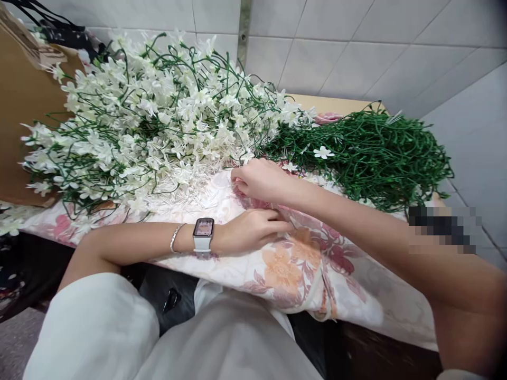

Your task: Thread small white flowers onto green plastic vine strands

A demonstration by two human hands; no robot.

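Closest in, left hand [249,229] is pinched shut on something tiny (can't be made out); right hand [261,179], curled, is nearer the white flower pile [158,121], lying up-left.

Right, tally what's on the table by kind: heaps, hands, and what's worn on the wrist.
Heaps of white-flowered stems: 1
Heaps of bare green stems: 1
Hands: 2, the left hand and the right hand, both resting on the floral cloth
Watches: 1
Bracelets: 1
Total: 6
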